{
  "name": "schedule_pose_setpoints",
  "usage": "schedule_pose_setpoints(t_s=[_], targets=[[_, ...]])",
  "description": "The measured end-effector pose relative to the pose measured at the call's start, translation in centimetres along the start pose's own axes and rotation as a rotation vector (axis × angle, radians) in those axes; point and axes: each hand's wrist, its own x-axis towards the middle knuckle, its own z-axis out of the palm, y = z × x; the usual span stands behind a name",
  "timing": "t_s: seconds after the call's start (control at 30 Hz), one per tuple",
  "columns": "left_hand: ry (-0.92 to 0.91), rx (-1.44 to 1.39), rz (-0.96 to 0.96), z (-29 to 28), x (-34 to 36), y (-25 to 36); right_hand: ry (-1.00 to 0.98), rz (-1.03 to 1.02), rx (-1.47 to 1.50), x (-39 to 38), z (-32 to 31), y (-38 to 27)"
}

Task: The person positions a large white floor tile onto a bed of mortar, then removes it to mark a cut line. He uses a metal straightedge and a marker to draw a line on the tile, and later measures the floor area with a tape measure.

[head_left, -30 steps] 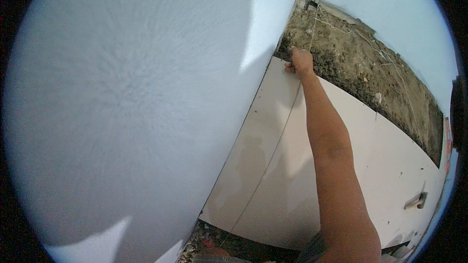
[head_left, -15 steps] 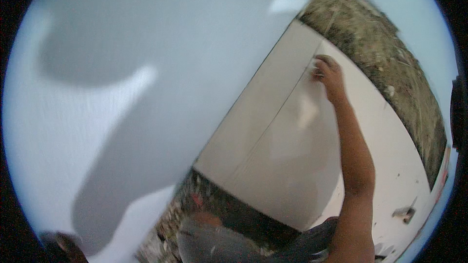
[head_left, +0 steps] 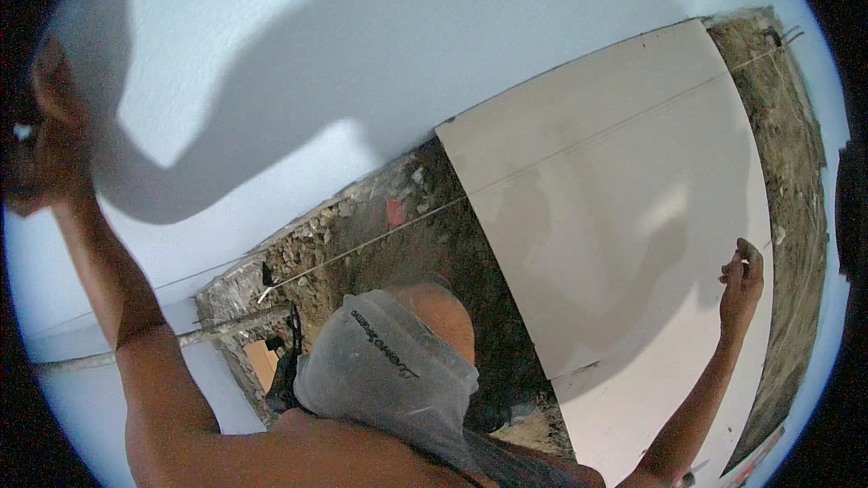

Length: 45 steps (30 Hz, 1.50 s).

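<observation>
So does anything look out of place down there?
A small red scrap lies on the dirt near the wall, left of the pale flooring; its bright colour looks like stray litter.

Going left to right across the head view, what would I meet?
Left hand → tan piece → red scrap → right hand, in front of the pale slabs → dark fitting.

Grey shorts (head_left: 375, 384) with dark lettering (head_left: 384, 344)
</observation>
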Motion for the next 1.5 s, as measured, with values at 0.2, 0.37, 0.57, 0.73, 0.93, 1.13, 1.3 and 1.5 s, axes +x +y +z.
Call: schedule_pose_setpoints(t_s=[0.2,0.37,0.57,0.73,0.93,1.13,1.3,1.5], targets=[[-0.325,-0.839,0.501,3.8,-11.6,16.9,-0.136,-0.091,-0.403,-10.6,-5.4,-0.5],[-0.94,-0.526,0.433,17.2,-21.3,20.5,-0.271,0.146,-0.458,-19.5,-9.0,-2.0],[-1.341,-0.863,-0.115,22.8,-24.2,18.7,-0.311,0.279,-0.249,-25.7,-4.1,-1.0],[-1.392,-1.113,-0.369,23.1,-24.6,19.9,-0.523,0.339,-0.072,-32.1,0.3,1.3],[-1.454,-1.113,-0.481,22.6,-24.6,21.1,-0.66,0.27,-0.127,-33.0,5.8,0.6],[-1.354,-1.232,-0.618,25.7,-24.9,20.2,-0.333,-0.094,-0.266,-31.7,11.5,0.7],[-1.299,-1.156,-0.578,24.3,-25.9,22.2,-0.413,-0.209,-0.364,-29.9,11.7,0.7],[-1.258,-1.205,-0.575,24.7,-25.3,20.8,-0.314,-0.226,-0.3,-29.7,12.9,1.2]])
